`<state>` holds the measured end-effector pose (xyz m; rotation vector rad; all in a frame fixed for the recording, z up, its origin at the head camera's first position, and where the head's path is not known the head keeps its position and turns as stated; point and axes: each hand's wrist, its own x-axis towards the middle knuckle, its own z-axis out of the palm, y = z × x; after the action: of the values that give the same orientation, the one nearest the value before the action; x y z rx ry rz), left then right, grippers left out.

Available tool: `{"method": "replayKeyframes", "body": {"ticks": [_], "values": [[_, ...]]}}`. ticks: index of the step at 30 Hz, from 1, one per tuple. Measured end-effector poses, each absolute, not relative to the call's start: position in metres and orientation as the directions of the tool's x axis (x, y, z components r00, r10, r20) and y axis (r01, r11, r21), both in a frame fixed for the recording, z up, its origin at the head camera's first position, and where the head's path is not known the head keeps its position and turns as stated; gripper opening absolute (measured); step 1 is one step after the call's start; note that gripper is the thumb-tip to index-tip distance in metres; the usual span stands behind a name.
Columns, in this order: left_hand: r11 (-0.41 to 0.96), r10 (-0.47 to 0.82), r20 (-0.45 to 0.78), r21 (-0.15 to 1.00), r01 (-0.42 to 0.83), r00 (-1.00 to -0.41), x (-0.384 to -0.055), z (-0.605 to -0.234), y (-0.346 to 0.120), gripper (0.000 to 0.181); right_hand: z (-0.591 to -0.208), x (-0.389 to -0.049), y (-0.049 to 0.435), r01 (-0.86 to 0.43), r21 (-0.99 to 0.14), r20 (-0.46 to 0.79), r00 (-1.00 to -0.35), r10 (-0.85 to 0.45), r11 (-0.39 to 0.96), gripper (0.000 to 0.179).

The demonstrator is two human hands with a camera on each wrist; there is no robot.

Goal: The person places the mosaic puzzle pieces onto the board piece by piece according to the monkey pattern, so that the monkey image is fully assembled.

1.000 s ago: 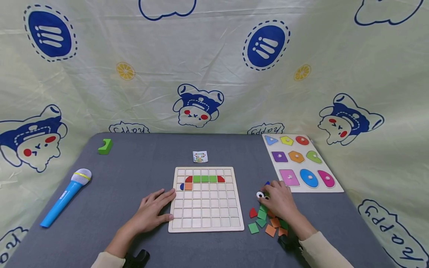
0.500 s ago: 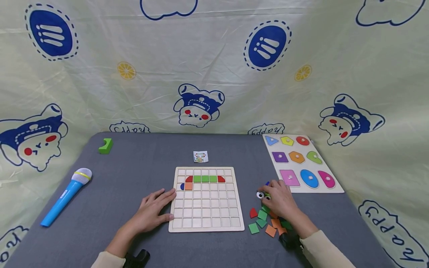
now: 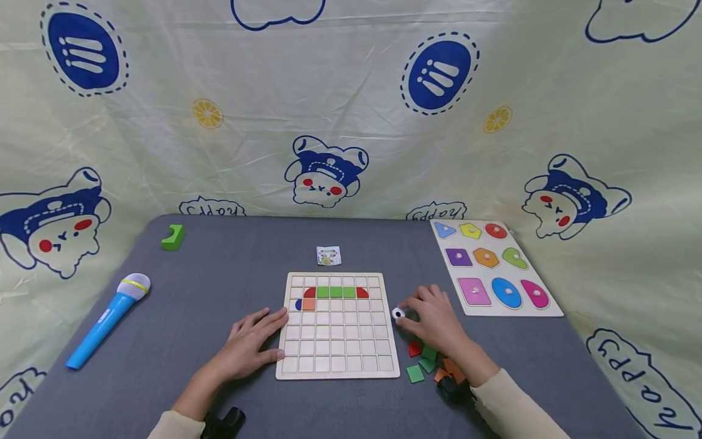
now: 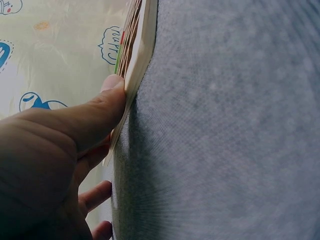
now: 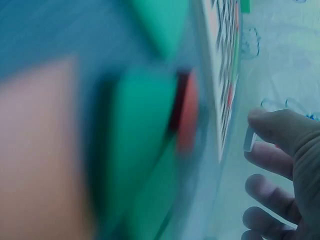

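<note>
My right hand (image 3: 434, 316) pinches 1 eye tile (image 3: 398, 313), just right of the grid board (image 3: 338, 349). My left hand (image 3: 253, 341), fingers extended, touches its left edge.

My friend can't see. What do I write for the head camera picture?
A right hand pinches a white eye piece beside a pale grid board, while the left hand touches the board's left edge. Coloured pieces sit in some upper squares; loose tiles lie on the grey table near the right hand.
</note>
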<state>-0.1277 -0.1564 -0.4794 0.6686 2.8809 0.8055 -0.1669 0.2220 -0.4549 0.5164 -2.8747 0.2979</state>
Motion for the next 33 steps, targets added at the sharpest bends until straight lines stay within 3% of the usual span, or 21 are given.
{"method": "replayKeyframes", "body": {"ticks": [15,33], "values": [[0.767,0.422,0.030,0.522,0.374,-0.906,-0.128,-0.480,-0.157,0.069,-0.450,-0.192,0.128,-0.544,-0.126,0.251,-0.826,-0.504,0.829,0.023],[0.770,0.428,0.042,0.507,0.388,-0.903,-0.127,-0.479,-0.157,0.067,-0.457,-0.213,0.083,-0.501,-0.042,0.117,-0.862,-0.494,0.865,0.023]]}}
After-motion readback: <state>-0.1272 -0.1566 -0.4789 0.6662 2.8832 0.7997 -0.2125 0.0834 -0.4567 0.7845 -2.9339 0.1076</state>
